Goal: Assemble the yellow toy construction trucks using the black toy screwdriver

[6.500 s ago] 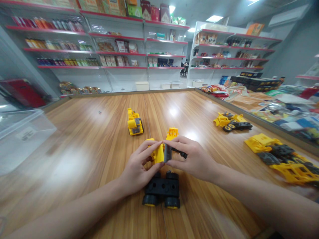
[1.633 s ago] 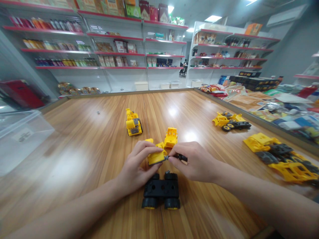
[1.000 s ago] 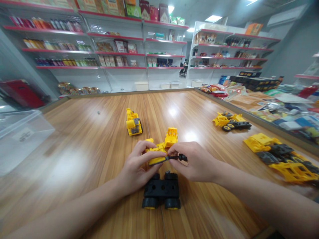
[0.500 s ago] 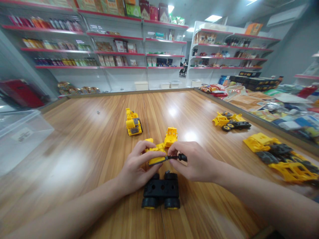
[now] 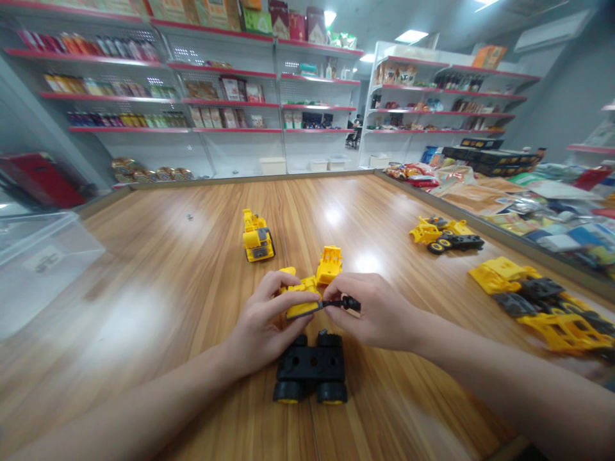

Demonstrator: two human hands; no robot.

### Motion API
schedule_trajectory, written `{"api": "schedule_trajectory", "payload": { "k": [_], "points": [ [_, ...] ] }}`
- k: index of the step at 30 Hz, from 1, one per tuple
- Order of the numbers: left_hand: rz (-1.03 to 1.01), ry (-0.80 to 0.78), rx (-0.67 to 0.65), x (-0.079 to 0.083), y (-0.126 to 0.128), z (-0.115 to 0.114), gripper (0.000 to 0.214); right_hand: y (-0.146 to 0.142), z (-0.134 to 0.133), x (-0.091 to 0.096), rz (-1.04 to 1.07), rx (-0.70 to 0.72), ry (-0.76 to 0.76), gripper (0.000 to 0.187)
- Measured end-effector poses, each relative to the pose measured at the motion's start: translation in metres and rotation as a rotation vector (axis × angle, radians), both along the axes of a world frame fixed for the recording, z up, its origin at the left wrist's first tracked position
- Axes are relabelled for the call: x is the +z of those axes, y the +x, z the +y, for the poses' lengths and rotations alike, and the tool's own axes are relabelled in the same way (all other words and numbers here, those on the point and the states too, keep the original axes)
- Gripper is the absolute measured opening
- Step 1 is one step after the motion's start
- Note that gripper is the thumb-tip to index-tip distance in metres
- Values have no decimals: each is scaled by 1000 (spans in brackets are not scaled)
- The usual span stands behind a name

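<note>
My left hand (image 5: 266,314) is closed around a yellow toy vehicle part (image 5: 303,308) with a dark grey lower edge. My right hand (image 5: 372,310) pinches a small black screwdriver (image 5: 348,303), its shaft pointing left and its tip against the right end of the yellow part. Just below the hands a black toy wheel base (image 5: 311,363) with large tyres lies on the table. Behind the hands stands another yellow piece (image 5: 329,264); whether it joins the held part I cannot tell. The fingers hide some of the held part.
A yellow toy construction vehicle (image 5: 258,235) stands farther back on the wooden table (image 5: 216,282). Tiny metal bits (image 5: 189,218) lie back left, near a clear plastic bin (image 5: 48,256). To the right are a small toy truck (image 5: 446,235) and a pile of yellow and black toy parts (image 5: 542,301).
Both hands stay nearly where they were, with the screwdriver tip still at the yellow part. No other thing has visibly moved.
</note>
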State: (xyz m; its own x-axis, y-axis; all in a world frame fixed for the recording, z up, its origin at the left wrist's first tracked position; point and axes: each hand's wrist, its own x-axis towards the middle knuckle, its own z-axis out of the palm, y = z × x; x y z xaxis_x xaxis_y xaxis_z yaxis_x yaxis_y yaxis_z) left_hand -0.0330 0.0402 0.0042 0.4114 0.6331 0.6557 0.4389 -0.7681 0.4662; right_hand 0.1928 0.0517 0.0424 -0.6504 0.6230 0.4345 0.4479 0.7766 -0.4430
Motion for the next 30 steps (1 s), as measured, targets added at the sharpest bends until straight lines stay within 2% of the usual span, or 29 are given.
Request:
{"api": "schedule_trajectory", "payload": {
  "k": [10,14,18,21,24,30],
  "points": [
    [12,5,-7,-1,0,0,34,0,-1,-1,4,-2,-17,14],
    [19,7,-7,0,0,0,33,0,1,0,0,19,10,9],
    [32,15,-11,1,1,-1,32,0,1,1,-15,26,36,15],
    [18,6,-15,1,0,-1,33,1,0,1,17,25,12,9],
    [4,-2,-19,1,0,-1,35,1,0,0,49,16,-9,16],
    [20,2,-12,2,0,-1,31,2,2,0,55,39,46,9]
  ]
}}
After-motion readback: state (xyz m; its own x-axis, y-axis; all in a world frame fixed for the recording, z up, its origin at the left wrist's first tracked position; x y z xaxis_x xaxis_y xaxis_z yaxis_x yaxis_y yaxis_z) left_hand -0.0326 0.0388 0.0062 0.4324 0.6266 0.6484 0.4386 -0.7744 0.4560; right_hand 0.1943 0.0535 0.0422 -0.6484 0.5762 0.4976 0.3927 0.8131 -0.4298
